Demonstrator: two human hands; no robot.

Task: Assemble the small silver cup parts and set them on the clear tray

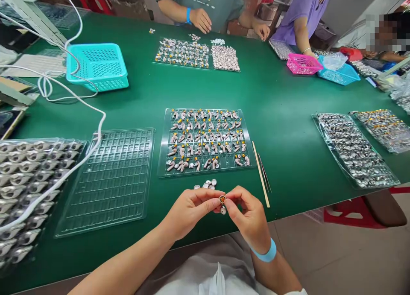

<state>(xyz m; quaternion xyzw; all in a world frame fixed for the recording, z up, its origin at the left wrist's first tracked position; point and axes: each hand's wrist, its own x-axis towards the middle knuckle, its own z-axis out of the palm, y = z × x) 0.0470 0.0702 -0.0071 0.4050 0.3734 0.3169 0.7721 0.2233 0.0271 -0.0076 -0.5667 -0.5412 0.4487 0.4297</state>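
Between the fingertips of my left hand (195,207) and my right hand (248,216) is a small round earbud part (222,199) with an orange-gold piece inside. Both hands pinch it close to the table's front edge. A round silvery-white piece (223,210) hangs just under it; how the two join is too small to tell. Just beyond my left hand lies a loose pile of small round caps (209,184). Past the pile, a clear tray (163,158) carries rows of grey stemmed earbud parts with orange tabs. A wooden stick (261,173) and tweezers (264,173) lie right of it.
An unfilled clear tray (118,188) and a tray of silver shells (38,179) are on the left, crossed by a white cable (99,135). A turquoise basket (123,79) stands behind them. More filled trays (355,150) are at right. Co-workers (211,9) sit across the table.
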